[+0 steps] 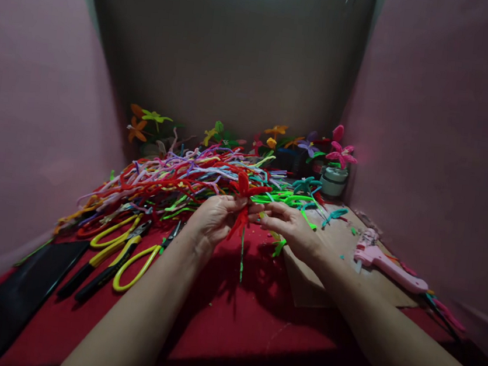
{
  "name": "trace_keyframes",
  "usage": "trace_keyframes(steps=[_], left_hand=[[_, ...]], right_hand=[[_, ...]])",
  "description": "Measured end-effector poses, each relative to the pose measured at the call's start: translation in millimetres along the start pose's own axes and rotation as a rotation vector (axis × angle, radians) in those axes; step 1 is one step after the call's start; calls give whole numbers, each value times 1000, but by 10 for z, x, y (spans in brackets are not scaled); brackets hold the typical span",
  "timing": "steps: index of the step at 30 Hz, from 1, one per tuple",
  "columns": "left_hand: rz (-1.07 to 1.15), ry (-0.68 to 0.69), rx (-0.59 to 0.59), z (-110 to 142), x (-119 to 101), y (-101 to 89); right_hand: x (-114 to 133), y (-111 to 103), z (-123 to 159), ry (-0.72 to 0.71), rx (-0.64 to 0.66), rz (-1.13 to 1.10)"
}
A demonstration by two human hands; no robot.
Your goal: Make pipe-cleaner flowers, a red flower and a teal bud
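Note:
My left hand (213, 218) and my right hand (294, 227) meet over the red cloth (228, 322), both pinched on a red pipe-cleaner flower (243, 186). Its petals stick up above my fingers. A thin green stem (242, 259) hangs down from it. Loose red ends (235, 226) dangle below my left fingers. Right behind the hands lies a big heap of pipe cleaners in many colours (174, 178).
Yellow-handled scissors (135, 264) and pliers (108, 250) lie at the left, beside a black flat object (14, 304). A pink glue gun (386, 267) rests on a brown board (330, 275) at the right. Finished flowers stand at the back, one pink one in a small pot (333, 180). Pink walls close in both sides.

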State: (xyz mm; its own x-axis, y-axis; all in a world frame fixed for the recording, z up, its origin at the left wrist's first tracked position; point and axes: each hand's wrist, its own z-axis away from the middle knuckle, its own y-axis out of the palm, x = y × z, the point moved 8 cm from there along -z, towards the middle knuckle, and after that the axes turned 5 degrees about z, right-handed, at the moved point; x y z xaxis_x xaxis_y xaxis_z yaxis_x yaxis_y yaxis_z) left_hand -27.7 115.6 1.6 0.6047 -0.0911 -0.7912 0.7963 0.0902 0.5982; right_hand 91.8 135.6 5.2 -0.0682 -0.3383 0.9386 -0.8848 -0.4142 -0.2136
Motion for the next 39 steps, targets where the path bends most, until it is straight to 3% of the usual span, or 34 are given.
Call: trace_keyframes(steps=[4, 12, 16, 22, 28, 34, 39], left_hand=[[26, 20, 12, 13, -10, 8], [-9, 29, 40, -18, 38, 16], [-4, 2, 50, -44, 68, -7], [-78, -8, 25, -49, 35, -35], [-137, 0, -27, -50, 47, -77], [-209, -19, 107, -54, 205, 6], [-192, -12, 115, -54, 268, 32]], right_hand=[[-63, 42, -7, 36, 40, -59], [-218, 162, 3, 174, 80, -430], [-232, 247, 4, 171, 114, -574], [-290, 141, 12, 203, 52, -426], [-73, -101, -1, 93, -53, -276], [77, 48, 36, -28, 89, -295], [69, 15, 34, -92, 45, -254]])
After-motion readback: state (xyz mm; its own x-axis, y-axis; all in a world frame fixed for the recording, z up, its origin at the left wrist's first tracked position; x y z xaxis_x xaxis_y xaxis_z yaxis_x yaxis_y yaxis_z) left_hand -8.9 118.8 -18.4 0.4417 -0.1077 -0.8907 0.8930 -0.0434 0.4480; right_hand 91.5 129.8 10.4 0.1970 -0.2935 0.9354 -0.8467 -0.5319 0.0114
